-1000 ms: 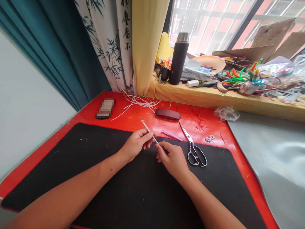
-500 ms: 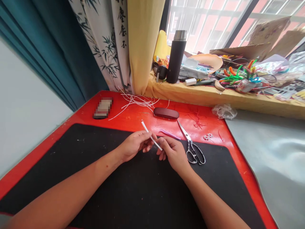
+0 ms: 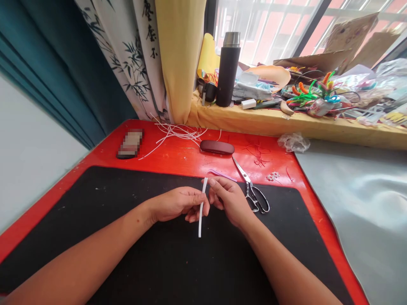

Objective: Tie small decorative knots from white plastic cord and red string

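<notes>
A thin white paper strip stands almost upright over the black mat. My left hand pinches the strip near its middle. My right hand is closed just to the right of the strip's upper end, its thumb tip close to it; whether it touches the strip I cannot tell. Both hands hover near the mat's far edge.
Scissors lie right of my right hand, with a pink tool behind it. A dark red case, loose white strips, red scraps and a blurred dark object lie on the red table. The cluttered sill holds a black flask.
The strip has swung from a slant pointing far-left to nearly upright, its lower end now hanging below my left fingers. Both hands shifted slightly.
</notes>
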A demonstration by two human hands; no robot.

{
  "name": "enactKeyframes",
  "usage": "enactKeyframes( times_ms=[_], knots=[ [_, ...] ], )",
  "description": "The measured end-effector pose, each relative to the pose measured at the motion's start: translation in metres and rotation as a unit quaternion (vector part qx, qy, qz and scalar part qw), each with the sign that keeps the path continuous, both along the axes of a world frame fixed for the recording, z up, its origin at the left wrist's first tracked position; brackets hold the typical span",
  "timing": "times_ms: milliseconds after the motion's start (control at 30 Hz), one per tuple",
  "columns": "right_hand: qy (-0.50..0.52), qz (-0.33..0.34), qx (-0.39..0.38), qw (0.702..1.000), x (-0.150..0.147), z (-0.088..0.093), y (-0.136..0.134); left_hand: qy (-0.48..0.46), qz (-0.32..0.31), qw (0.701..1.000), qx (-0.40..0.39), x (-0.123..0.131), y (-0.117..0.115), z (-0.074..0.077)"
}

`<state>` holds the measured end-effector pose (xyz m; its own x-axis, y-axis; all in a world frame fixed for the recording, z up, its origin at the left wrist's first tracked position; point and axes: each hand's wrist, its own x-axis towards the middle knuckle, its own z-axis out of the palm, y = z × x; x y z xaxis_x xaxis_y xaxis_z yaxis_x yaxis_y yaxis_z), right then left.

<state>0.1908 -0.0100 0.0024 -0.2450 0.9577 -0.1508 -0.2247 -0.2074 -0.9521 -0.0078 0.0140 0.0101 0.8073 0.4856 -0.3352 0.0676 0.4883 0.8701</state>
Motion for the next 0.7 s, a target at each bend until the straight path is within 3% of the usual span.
enactKeyframes(
  times_ms=[367,700],
  knots=[
    [0.102,0.066,-0.066,0.99,-0.0011,-0.0009,-0.0022,-0.059,-0.046,0.996,-0.043,0.0001,-0.003,-0.0067],
    [0.152,0.023,-0.085,0.985,0.0025,-0.0019,0.0011,-0.058,-0.035,0.997,-0.045,0.0027,-0.0045,-0.0058]
  ],
)
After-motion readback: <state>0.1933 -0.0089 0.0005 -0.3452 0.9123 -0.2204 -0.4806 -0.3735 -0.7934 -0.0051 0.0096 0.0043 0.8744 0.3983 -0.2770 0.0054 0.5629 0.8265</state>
